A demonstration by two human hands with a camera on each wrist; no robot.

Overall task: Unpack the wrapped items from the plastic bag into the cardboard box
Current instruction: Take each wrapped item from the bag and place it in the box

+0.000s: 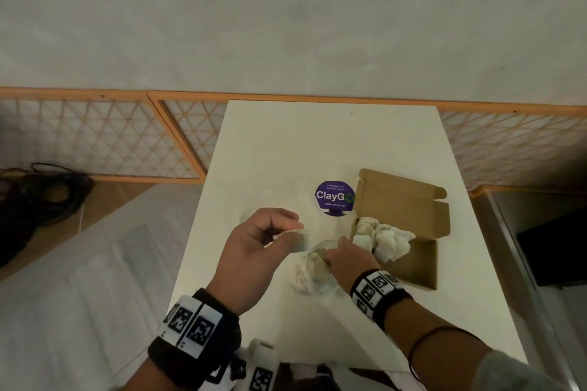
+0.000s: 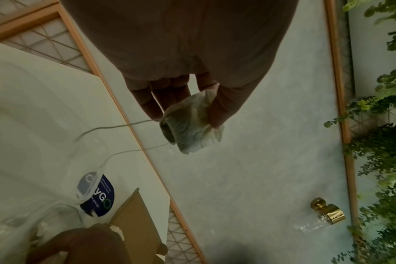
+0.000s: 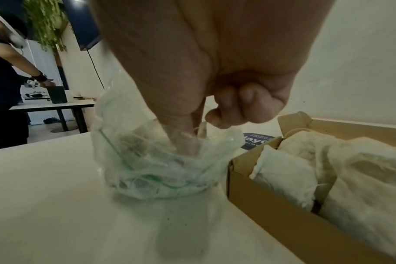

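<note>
Bag mouth [image 3: 147, 153] at frame centre is entered by right hand [image 1: 351, 259], fingers reaching inside; whether anything is gripped cannot be told. One wrapped item [image 2: 190, 123] is pinched by left hand [image 1: 254, 251], lifted clear beside cardboard box [image 1: 422, 267].

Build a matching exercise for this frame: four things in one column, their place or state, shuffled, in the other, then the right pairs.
Things:
1. left hand
2. right hand
3. cardboard box
4. purple sticker

Places or states:
A. flat on the white table, beside the box
B. open, with wrapped items lying inside
C. fingers reaching into the plastic bag
D. pinches one wrapped bundle above the table

Pairs: 1-D, 2-C, 3-B, 4-A
</note>
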